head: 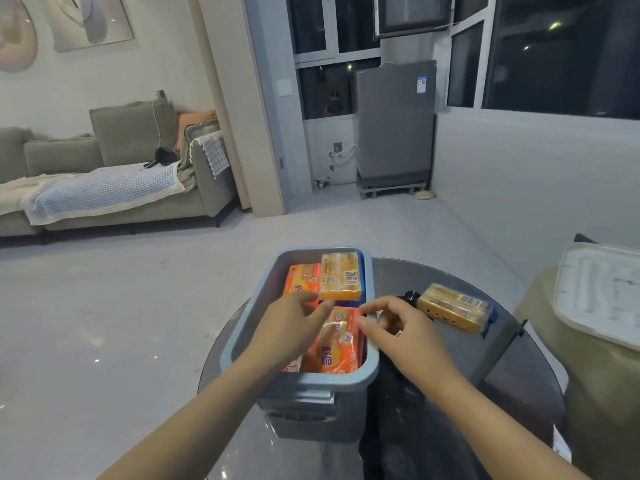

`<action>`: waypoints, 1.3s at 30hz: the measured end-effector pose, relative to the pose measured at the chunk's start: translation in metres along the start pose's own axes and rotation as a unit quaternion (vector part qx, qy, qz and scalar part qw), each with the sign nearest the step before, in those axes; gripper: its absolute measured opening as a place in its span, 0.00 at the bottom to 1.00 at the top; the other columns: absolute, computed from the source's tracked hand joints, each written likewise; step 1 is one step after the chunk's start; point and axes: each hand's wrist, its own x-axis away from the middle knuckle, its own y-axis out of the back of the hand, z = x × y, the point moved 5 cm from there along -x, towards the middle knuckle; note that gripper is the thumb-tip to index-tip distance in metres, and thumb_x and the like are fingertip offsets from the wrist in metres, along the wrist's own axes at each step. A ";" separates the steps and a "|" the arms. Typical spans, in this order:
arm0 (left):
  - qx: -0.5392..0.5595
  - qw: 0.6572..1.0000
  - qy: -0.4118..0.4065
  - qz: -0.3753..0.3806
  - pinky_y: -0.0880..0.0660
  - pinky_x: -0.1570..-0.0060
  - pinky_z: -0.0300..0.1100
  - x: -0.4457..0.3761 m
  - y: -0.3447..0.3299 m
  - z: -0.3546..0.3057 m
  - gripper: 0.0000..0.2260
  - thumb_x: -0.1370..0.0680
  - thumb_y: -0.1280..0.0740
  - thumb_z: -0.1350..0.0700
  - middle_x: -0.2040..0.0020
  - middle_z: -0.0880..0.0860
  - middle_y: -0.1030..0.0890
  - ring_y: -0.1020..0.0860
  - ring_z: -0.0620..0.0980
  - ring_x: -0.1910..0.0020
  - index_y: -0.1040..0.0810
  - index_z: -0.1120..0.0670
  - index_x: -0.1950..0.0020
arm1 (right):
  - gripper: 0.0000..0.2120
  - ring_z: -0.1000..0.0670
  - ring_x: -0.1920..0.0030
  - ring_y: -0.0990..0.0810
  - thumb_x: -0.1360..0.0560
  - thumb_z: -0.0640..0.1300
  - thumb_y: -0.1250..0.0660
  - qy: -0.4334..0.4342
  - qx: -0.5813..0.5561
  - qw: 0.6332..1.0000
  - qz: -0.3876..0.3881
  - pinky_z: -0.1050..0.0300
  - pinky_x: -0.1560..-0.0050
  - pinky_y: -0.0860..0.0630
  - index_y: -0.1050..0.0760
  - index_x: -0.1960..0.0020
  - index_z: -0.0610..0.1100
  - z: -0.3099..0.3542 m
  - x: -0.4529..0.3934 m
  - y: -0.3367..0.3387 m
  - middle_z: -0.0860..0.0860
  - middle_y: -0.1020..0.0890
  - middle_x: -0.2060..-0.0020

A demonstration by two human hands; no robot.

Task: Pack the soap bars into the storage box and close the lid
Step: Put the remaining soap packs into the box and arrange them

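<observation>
Right hand (394,327) loosely curled over the box's right rim, thumb and forefinger drawn near together on the top right corner of the orange soap pack (337,344); pinched on the wrapper or merely touching, cannot tell; left hand (294,327) flat and part open inside the storage box (301,379), fingertips pressing the same pack's top left edge, clamped on nothing. Orange pack at the box's near end, long axis running 12 to 6; two more packs at 12 o'clock from it, an orange one (303,280) and a yellow one (341,276) side by side. Last loose soap bar (455,308) out on the glass table (502,375), at 2 o'clock from the right hand, long axis roughly 10 to 4; nearer the right hand by far, so likely its pick. White lid (602,296) well apart at 3 o'clock, off the box.
</observation>
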 end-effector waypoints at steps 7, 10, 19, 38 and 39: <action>0.117 0.975 -0.163 -0.098 0.27 0.39 0.40 0.018 -0.023 -0.063 0.13 0.22 0.38 0.53 0.39 0.46 0.21 0.26 0.42 0.39 0.23 0.50 0.38 | 0.05 0.48 0.62 0.22 0.25 0.42 0.35 -0.026 -0.016 0.995 -0.094 0.48 0.60 0.23 0.22 0.51 0.47 -0.018 -0.006 0.047 0.44 0.19 0.61; 0.192 0.969 -0.156 -0.026 0.29 0.52 0.24 0.019 -0.051 -0.084 0.14 0.22 0.38 0.54 0.42 0.43 0.21 0.24 0.35 0.45 0.23 0.48 0.38 | 0.06 0.53 0.68 0.24 0.25 0.42 0.36 -0.070 -0.020 0.994 -0.083 0.60 0.67 0.29 0.21 0.52 0.43 -0.033 -0.012 0.064 0.50 0.22 0.67; 0.255 0.967 -0.008 -0.002 0.32 0.51 0.22 0.008 -0.139 -0.073 0.15 0.20 0.41 0.56 0.46 0.38 0.27 0.26 0.34 0.46 0.28 0.50 0.34 | 0.09 0.53 0.70 0.28 0.25 0.42 0.37 -0.275 -0.039 0.960 0.022 0.64 0.71 0.31 0.20 0.52 0.40 -0.110 -0.029 0.074 0.50 0.24 0.67; 0.369 0.923 0.091 -0.049 0.25 0.44 0.34 -0.032 -0.184 -0.035 0.22 0.21 0.38 0.61 0.34 0.50 0.24 0.24 0.43 0.41 0.35 0.53 0.26 | 0.10 0.55 0.61 0.19 0.24 0.39 0.36 -0.244 -0.092 0.965 0.034 0.65 0.65 0.25 0.21 0.44 0.43 -0.130 -0.051 0.049 0.50 0.16 0.56; 0.382 0.918 0.086 -0.063 0.25 0.50 0.28 -0.033 -0.182 -0.040 0.22 0.22 0.38 0.61 0.37 0.48 0.23 0.23 0.40 0.45 0.33 0.51 0.28 | 0.10 0.54 0.60 0.18 0.24 0.39 0.36 -0.221 -0.087 0.971 0.014 0.63 0.63 0.23 0.21 0.44 0.42 -0.125 -0.053 0.056 0.50 0.16 0.56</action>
